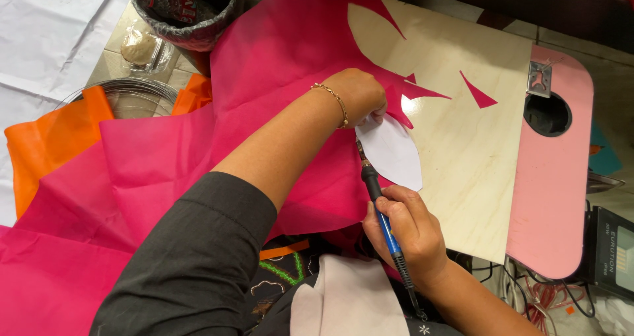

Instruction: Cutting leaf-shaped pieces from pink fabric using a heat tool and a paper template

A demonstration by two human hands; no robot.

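Pink fabric point(264, 111) lies at frame centre under a white template point(393, 152), pinned by the closed left hand point(360, 95). Right hand point(406, 234) grips the hot cutter point(383, 224); slipping could scorch fingers.

One head-worn view looks steeply down, seemingly close, over the wooden board point(462, 144).
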